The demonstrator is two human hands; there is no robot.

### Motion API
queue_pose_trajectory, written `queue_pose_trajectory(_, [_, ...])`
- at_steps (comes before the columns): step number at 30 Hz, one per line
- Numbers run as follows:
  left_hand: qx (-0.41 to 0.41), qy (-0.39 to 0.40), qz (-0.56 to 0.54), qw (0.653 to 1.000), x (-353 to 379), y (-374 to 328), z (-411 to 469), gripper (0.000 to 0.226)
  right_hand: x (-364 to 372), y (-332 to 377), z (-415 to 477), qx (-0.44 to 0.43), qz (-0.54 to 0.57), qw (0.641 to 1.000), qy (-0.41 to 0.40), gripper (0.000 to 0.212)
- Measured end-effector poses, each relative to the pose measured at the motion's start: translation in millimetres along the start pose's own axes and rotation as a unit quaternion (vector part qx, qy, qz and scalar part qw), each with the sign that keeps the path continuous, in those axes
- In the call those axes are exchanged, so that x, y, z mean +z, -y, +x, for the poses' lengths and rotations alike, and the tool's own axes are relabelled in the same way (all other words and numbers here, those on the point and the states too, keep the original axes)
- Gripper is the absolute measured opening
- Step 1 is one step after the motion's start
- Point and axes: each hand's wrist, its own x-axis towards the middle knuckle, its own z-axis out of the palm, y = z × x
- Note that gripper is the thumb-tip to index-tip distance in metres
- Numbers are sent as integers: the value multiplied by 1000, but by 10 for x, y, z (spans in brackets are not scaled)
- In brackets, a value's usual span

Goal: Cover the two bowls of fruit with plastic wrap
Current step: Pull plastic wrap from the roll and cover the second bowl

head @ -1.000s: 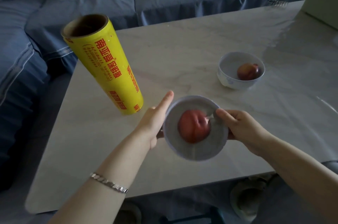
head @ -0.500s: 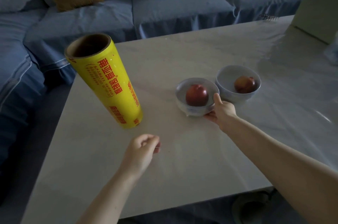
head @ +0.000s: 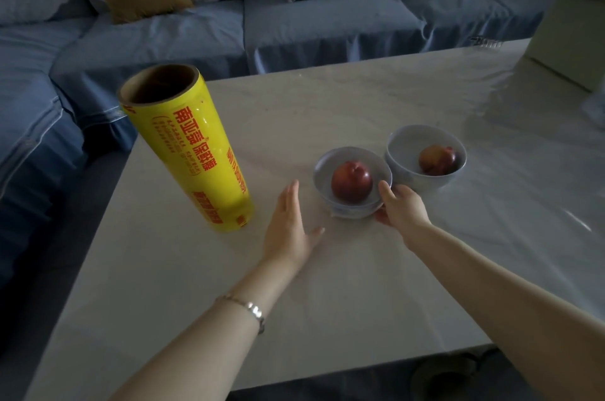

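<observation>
Two pale bowls stand side by side, touching, on the marble table (head: 360,286). The near bowl (head: 327,179) holds a red fruit (head: 352,182); the far bowl (head: 406,145) holds a red-yellow fruit (head: 438,159). My right hand (head: 401,209) grips the near bowl's front right side, thumb on the rim. My left hand (head: 288,227) hovers flat with fingers apart between that bowl and the upright yellow roll of plastic wrap (head: 186,145), touching neither.
A blue sofa (head: 327,27) with cushions runs behind the table and along its left side. A pale box (head: 569,37) stands at the table's far right corner. Footwear (head: 445,374) lies on the floor below the table's front edge.
The near bowl went from being held up in both hands to resting on the table beside the far bowl. My left hand let go, drew back in a fist, then reached forward with its fingers spread.
</observation>
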Motion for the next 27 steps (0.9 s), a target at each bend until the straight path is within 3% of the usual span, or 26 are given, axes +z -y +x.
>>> queue_pose_trajectory(5, [70, -5, 23, 997, 188, 60, 344, 114, -24, -50, 78, -38, -12, 999, -5, 30])
queue_pose_trajectory(13, [213, -45, 124, 968, 235, 224, 505, 110, -12, -164, 198, -51, -14, 999, -9, 36])
queue_pose_trajectory(18, [248, -47, 186, 949, 230, 231, 557, 88, -25, -192, 224, -58, -5, 998, -3, 32])
queue_pose_trajectory(23, [279, -54, 230, 931, 233, 271, 616, 83, -38, -209, 250, -63, -10, 998, 2, 33])
queue_pose_trajectory(27, [331, -99, 271, 899, 214, 301, 692, 72, -37, -224, 280, -71, -18, 997, 4, 34])
